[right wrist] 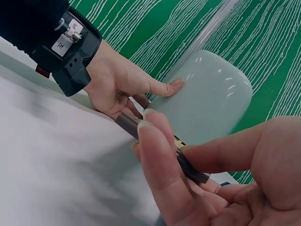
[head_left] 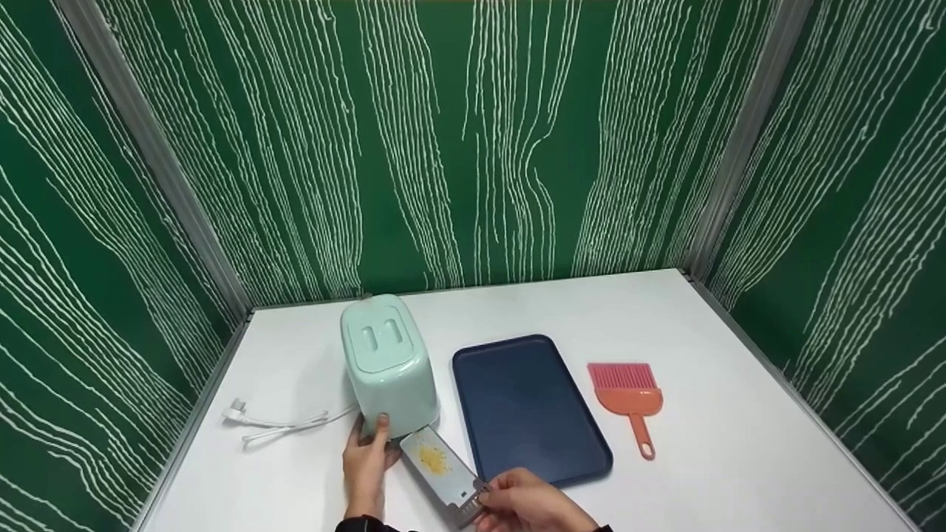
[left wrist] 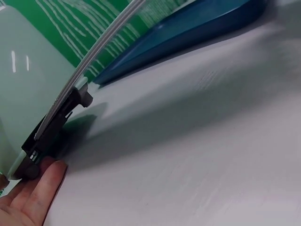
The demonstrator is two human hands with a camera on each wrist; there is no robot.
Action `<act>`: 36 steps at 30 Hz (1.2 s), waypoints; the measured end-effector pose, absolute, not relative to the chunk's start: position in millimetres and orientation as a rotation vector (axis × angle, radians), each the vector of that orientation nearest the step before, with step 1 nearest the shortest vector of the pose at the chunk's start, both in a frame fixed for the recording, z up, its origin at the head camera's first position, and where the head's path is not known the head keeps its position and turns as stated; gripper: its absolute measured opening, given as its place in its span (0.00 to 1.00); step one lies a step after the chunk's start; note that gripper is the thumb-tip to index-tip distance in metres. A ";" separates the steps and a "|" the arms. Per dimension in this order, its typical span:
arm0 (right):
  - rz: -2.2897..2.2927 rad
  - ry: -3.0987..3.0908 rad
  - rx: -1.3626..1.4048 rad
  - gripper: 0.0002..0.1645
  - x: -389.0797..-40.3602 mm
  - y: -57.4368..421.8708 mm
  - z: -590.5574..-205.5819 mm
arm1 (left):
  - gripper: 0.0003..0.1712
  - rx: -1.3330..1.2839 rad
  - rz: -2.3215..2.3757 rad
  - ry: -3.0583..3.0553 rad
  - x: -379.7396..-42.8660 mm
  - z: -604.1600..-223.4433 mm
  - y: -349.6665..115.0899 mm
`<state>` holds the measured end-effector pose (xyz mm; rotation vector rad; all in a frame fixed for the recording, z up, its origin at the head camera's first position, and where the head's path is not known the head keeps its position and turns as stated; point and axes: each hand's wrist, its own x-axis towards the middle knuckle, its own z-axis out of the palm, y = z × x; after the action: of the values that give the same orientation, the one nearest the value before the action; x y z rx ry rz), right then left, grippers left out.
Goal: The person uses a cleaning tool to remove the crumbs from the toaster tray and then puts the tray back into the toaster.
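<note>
A mint-green toaster (head_left: 392,384) with a lid on top stands left of centre, its near end tipped up off the table in the left wrist view. My left hand (head_left: 363,469) grips that end, thumb on the wall and fingers under the base (left wrist: 51,122). With thumb and fingers, my right hand (head_left: 528,502) pinches the dark end of a grey metal crumb tray (head_left: 443,473). Yellow crumbs (head_left: 432,459) lie on it. The crumb tray's far end is at the toaster's lower edge; whether it is still inside, I cannot tell.
A dark blue tray (head_left: 525,406) lies right of the toaster. Further right is an orange dustpan (head_left: 635,401) with a pink-bristled brush (head_left: 622,375). The white cord and plug (head_left: 284,423) lie at left. Green walls (head_left: 502,148) with white lines surround the white table (head_left: 709,355).
</note>
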<state>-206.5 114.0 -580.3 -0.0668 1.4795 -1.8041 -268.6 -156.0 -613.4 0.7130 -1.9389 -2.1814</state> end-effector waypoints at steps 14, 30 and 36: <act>-1.830 1.569 -0.113 0.07 -201.2 126.1 -573.2 | 0.67 0.725 -2.192 -1.948 -269.0 -610.5 -159.8; -1.845 1.581 -0.088 0.08 -203.2 124.2 -574.1 | 0.64 0.687 -2.111 -2.065 -268.1 -604.6 -161.0; -1.845 1.569 -0.072 0.07 -203.5 124.2 -570.9 | 0.62 0.736 -1.836 -2.244 -266.9 -597.6 -167.9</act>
<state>-203.5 124.2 -570.9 -0.0716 1.5691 -1.8447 -266.9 -167.9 -597.6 0.7360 -2.2442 -1.8356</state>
